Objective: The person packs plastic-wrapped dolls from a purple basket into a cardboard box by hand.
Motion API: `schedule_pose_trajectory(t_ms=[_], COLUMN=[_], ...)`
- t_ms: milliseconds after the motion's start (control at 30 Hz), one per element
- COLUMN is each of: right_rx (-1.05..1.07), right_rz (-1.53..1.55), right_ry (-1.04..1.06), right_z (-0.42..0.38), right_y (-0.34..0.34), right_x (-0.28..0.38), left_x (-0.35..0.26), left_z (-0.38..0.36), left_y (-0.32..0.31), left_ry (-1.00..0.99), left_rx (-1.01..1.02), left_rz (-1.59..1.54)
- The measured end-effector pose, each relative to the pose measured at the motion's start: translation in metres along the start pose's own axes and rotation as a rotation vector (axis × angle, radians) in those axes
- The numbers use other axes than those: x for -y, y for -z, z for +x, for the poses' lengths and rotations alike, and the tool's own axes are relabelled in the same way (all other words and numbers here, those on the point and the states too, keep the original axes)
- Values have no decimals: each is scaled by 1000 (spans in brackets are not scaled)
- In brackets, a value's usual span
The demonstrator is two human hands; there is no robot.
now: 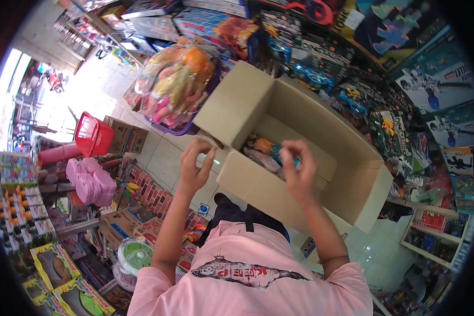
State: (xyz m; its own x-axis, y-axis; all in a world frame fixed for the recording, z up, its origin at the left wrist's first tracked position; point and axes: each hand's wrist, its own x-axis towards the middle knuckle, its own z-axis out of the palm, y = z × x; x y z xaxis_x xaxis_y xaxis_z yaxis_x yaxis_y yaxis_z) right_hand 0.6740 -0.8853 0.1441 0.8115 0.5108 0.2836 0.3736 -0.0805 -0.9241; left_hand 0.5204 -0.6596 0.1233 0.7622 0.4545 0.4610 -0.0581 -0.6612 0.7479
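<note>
A large open cardboard box point(242, 97) stands tilted in front of me, flaps spread. Inside, at its near left corner, lie several small plastic-wrapped toys point(263, 152) in orange, teal and pale pink. My left hand point(196, 164) is raised just left of the box, thumb and fingertips brought together in a pinch. Over the box's near side, my right hand point(302, 171) has its fingers curled toward the thumb, overlapping the toys in this view. I cannot tell what, if anything, sits between the fingertips of either hand.
A purple basket point(181, 129) piled with bagged dolls point(176, 79) stands beyond the box's left side. Packaged toys point(326, 58) fill the shelves at the right and back. At left are a red bin point(93, 134), pink plastic items point(92, 181) and a green fan point(137, 255).
</note>
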Motion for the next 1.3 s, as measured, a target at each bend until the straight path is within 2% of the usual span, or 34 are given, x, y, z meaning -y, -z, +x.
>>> schedule_pose_trajectory(t_ms=[33, 67, 100, 133, 167, 233, 267, 333, 400, 467, 533, 600, 633, 667, 700, 767, 800, 833, 867, 967, 1000, 1033, 1067, 1100, 1167, 1200, 1233, 1300], right_rx=[64, 126, 237, 350, 365, 632, 645, 687, 709, 715, 806, 871, 979, 1085, 1082, 1173, 1202, 1206, 1182, 1168, 1193, 1216, 1218, 1224, 1221, 1184, 1142, 1119], right_rz=[-65, -129, -80, -33, -32, -56, -60, -66, -244, -439, -764, -1057, -1071, -1083, -1091, -974, -1001, -1008, -992, -930, -925, -916, -909, -889, -861, -856, -849, -803], right_ry=[183, 369, 326, 282, 301, 85, 98, 10, -86, -223, -693, -802, -888, -973, -958, -1019, -992, -982, -922, -819, -771, -724, -726, -696, -665, -503, -342, -381], right_z=[-12, -24, -42, -61, -77, -111, -127, -155, -190, -226, -249, -266, -276, -278, -271, -260, -254, -246, -240, -224, -213, -203, -196, -187, -175, -173, -167, -132], right_y=[-18, -37, -60, -82, -99, -134, -148, -170, -173, -159, -136, -110, -97, -93, -96, -98, -109, -119, -132, -170, -190, -209, -228, -248, -288, -308, -325, -354], right_x=[9, 17, 20, 18, 10, -15, -39, -105, -178, -249, -290, -296, -317, -335, -325, -299, -296, -293, -288, -294, -290, -286, -287, -291, -312, -329, -337, -294], left_x=[10, 20, 32, 46, 62, 92, 108, 152, 177, 194, 226, 265, 262, 255, 246, 237, 240, 260, 234, 225, 265, 281, 279, 293, 281, 303, 316, 339], left_z=[-23, -46, -70, -96, -125, -185, -217, -292, -358, -422, -496, -571, -600, -590, -600, -609, -605, -625, -603, -559, -592, -605, -581, -591, -525, -533, -530, -515], left_y=[12, 23, 31, 36, 38, 42, 41, 38, 34, 34, 32, 32, 21, 48, 58, 67, 60, 55, 72, 93, 70, 65, 79, 74, 109, 105, 110, 123], left_ry=[0, 122, 241, 239, 332, 524, 619, 670, 936, 1055, 1180, 1293, 1289, 1504, 1496, 1255, 1255, 1482, 1712, 1737, 1741, 1660, 1574, 1574, 1701, 1727, 1723, 1731], left_rx=[-22, -45, -69, -95, -27, 90, 135, 238, 302, 351, 448, 590, 576, 530, 517, 235, 223, 196, 168, 229, 225, 136, 54, 57, 202, 46, 50, -47], left_rz=[6, -5, -19, -16, -6, -12, -30, 5, -107, -117, -86, -86, -91, -264, -269, -194, -199, -188, -176, -207, -205, -205, -202, -193, -289, -424, -416, -499])
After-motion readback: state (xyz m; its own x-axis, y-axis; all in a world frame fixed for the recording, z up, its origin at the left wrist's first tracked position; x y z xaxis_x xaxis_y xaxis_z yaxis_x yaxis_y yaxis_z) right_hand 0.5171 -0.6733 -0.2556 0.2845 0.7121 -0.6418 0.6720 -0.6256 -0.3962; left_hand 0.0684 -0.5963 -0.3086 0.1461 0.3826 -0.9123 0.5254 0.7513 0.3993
